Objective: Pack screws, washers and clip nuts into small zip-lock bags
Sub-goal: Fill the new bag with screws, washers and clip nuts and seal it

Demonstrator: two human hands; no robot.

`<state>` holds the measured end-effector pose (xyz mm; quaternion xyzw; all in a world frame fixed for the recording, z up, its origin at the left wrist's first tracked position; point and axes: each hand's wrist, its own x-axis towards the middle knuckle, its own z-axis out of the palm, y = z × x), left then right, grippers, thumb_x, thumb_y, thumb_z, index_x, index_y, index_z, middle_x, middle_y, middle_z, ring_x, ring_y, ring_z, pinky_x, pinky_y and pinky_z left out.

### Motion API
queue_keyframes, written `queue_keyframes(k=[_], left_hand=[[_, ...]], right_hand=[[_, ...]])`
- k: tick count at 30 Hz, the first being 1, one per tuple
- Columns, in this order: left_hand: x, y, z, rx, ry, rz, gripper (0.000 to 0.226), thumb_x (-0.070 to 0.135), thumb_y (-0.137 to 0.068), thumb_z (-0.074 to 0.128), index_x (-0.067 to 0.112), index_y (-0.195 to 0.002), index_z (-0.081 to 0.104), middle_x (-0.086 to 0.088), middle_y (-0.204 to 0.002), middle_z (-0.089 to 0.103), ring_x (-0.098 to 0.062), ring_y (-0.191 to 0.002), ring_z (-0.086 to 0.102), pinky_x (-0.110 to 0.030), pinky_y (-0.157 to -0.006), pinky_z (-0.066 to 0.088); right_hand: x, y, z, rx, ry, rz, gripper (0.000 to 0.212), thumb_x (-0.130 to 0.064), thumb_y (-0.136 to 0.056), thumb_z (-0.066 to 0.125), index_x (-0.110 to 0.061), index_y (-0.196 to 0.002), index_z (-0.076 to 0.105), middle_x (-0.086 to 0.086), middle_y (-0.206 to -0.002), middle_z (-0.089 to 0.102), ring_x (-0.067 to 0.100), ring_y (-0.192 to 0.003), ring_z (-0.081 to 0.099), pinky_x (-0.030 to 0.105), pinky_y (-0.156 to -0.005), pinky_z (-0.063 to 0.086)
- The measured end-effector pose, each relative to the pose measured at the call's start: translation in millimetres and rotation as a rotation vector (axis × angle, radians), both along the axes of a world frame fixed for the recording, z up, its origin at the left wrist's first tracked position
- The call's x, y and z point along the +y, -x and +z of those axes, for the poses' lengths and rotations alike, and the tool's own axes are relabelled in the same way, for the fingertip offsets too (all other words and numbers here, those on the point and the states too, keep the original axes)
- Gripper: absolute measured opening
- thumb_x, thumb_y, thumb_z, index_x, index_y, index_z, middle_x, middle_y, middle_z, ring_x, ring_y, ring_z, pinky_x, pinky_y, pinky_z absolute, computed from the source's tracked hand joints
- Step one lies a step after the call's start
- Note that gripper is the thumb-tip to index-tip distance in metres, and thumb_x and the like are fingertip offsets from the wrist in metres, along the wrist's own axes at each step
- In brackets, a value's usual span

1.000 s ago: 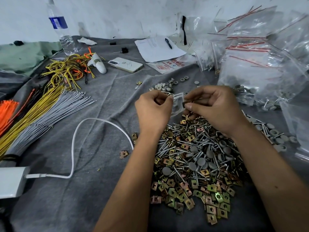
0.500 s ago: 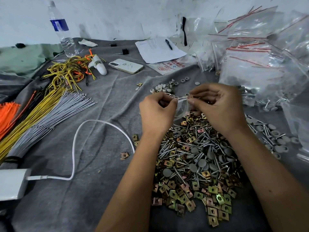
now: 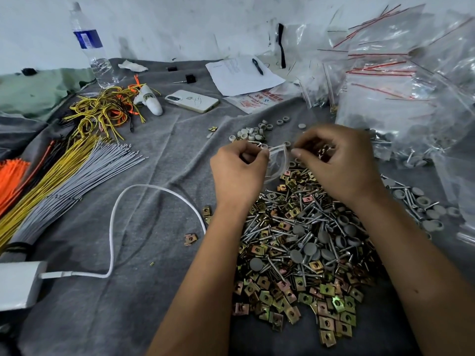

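Note:
My left hand pinches the left edge of a small clear zip-lock bag, whose mouth gapes towards my right hand. My right hand is curled beside the bag's mouth and holds a few brass clip nuts in its fingers. Below both hands lies a big mixed pile of screws, grey round caps and brass clip nuts on the grey cloth. Small white washers lie scattered just beyond the hands.
A heap of clear zip-lock bags with red seals fills the right. A phone, paper with a pen, a water bottle, bundles of yellow, grey and orange ties and a white cable lie to the left.
The bag's mouth has been pulled open and tilted towards my right hand. My right hand has let go of the bag's edge and now hovers by the opening with clip nuts.

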<state>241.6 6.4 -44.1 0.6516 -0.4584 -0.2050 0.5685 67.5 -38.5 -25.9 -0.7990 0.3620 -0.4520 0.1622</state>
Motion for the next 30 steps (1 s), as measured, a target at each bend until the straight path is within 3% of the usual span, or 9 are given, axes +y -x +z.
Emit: queue_keyframes(k=[2, 4, 7, 11, 14, 20, 26, 30], left_hand=[[-0.1, -0.1, -0.8, 0.001, 0.006, 0.004, 0.017, 0.017, -0.091, 0.077, 0.014, -0.074, 0.075, 0.016, -0.045, 0.048, -0.002, -0.043, 0.041, -0.017, -0.043, 0.034], [0.0, -0.6, -1.2, -0.001, 0.012, 0.012, 0.017, 0.017, -0.091, 0.077, 0.014, -0.074, 0.075, 0.017, -0.045, 0.047, -0.002, -0.042, 0.041, -0.017, -0.043, 0.034], [-0.2, -2.3, -1.6, 0.004, 0.019, 0.014, 0.018, 0.016, -0.09, 0.078, 0.014, -0.073, 0.075, 0.017, -0.046, 0.046, -0.002, -0.043, 0.039, -0.016, -0.043, 0.033], [0.5, -2.0, -0.6, 0.023, 0.016, 0.014, 0.018, 0.015, -0.091, 0.078, 0.013, -0.074, 0.074, 0.017, -0.045, 0.045, -0.002, -0.042, 0.038, -0.015, -0.042, 0.031], [0.3, -2.4, -0.8, 0.022, 0.014, 0.016, 0.018, 0.016, -0.091, 0.078, 0.014, -0.073, 0.074, 0.017, -0.045, 0.046, -0.002, -0.042, 0.039, -0.016, -0.042, 0.032], [1.3, 0.7, 1.2, -0.048, 0.001, -0.024, 0.02, 0.018, -0.09, 0.078, 0.018, -0.071, 0.072, 0.014, -0.051, 0.057, 0.0, -0.044, 0.049, -0.015, -0.044, 0.037], [1.8, 2.8, 1.3, -0.084, 0.01, -0.036, 0.02, 0.016, -0.091, 0.078, 0.017, -0.071, 0.072, 0.011, -0.054, 0.061, 0.002, -0.045, 0.053, -0.011, -0.044, 0.038], [1.7, 3.0, 1.2, -0.071, 0.014, -0.033, 0.02, 0.016, -0.091, 0.078, 0.017, -0.071, 0.072, 0.011, -0.055, 0.062, 0.002, -0.047, 0.054, -0.011, -0.044, 0.038]], right_hand=[[-3.4, 5.5, -0.9, 0.166, -0.063, 0.026, 0.014, -0.022, -0.082, 0.085, -0.024, -0.093, 0.077, -0.014, -0.085, 0.071, -0.001, -0.078, 0.067, 0.017, -0.072, 0.054], [-6.6, 7.4, -5.2, 0.417, -0.129, 0.04, 0.019, -0.035, -0.08, 0.085, -0.028, -0.096, 0.078, -0.011, -0.091, 0.07, 0.007, -0.086, 0.062, 0.03, -0.078, 0.049], [-9.5, 6.5, -9.9, 0.58, -0.158, 0.073, 0.027, -0.042, -0.08, 0.084, -0.03, -0.102, 0.077, -0.015, -0.095, 0.062, 0.01, -0.094, 0.054, 0.03, -0.08, 0.038], [-8.1, 5.7, -9.9, 0.49, -0.232, 0.089, 0.019, -0.028, -0.082, 0.085, -0.033, -0.097, 0.075, -0.023, -0.088, 0.064, -0.005, -0.083, 0.06, 0.015, -0.071, 0.04], [-8.6, 5.8, -11.2, 0.346, -0.299, 0.078, 0.017, -0.021, -0.084, 0.083, -0.033, -0.09, 0.073, -0.017, -0.084, 0.07, -0.006, -0.079, 0.064, 0.016, -0.071, 0.046], [-9.3, 0.6, -10.3, -0.163, -0.413, 0.151, 0.016, -0.013, -0.086, 0.08, -0.027, -0.094, 0.078, -0.008, -0.09, 0.079, 0.008, -0.087, 0.075, 0.025, -0.081, 0.059], [-10.2, -3.5, -16.2, -0.233, -0.398, 0.174, 0.02, -0.01, -0.089, 0.077, -0.03, -0.094, 0.08, -0.006, -0.087, 0.079, 0.01, -0.081, 0.075, 0.018, -0.069, 0.057], [-7.1, -7.6, -17.0, -0.281, -0.431, 0.235, 0.02, -0.001, -0.09, 0.074, -0.019, -0.096, 0.079, 0.004, -0.083, 0.078, 0.02, -0.074, 0.076, 0.024, -0.061, 0.058]])
